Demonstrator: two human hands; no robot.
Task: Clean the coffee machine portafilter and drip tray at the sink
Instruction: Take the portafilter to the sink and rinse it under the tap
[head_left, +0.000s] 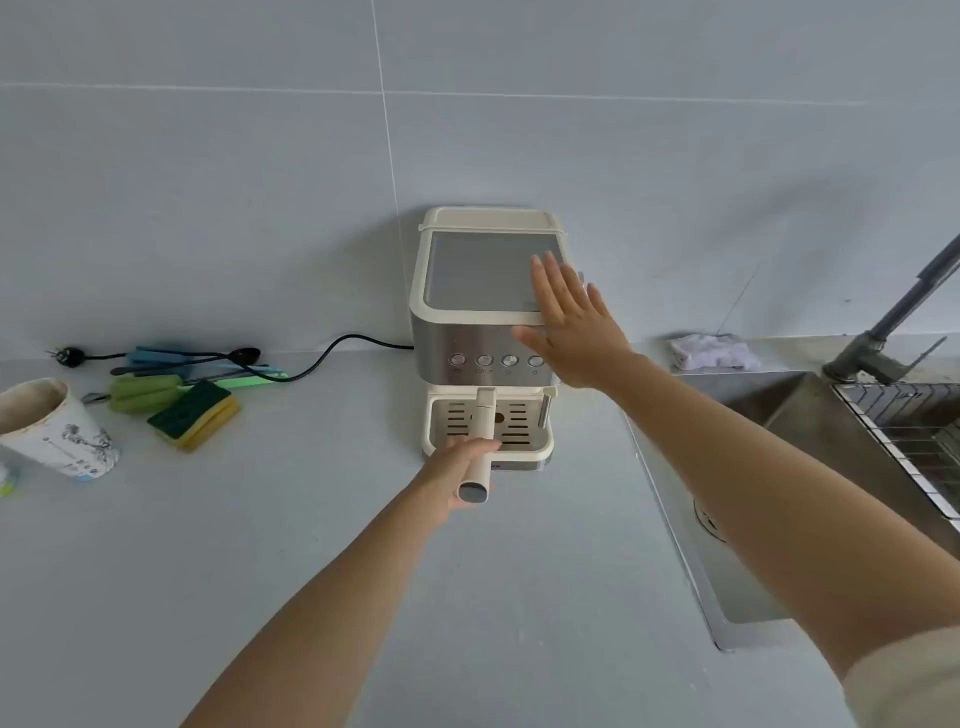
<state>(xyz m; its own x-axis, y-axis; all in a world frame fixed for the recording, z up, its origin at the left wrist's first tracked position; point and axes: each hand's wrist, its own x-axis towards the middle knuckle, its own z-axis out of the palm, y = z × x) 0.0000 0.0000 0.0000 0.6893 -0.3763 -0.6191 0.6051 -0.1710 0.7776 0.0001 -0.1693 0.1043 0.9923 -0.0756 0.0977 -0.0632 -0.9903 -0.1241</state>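
Her left hand (462, 470) grips the portafilter (480, 441) handle, locked in the coffee machine (485, 332) mid-counter; right hand (569, 325) hovers flat, fingers spread. Best press the top down firmly, then twist out.

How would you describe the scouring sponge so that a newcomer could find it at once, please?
From the coffee machine by the wall, look left along the counter. The scouring sponge lies beside the green foam brush: the only flat block, dark green over yellow.

Bare counter (545, 571) lies between machine (483, 312) and sink (810, 431).
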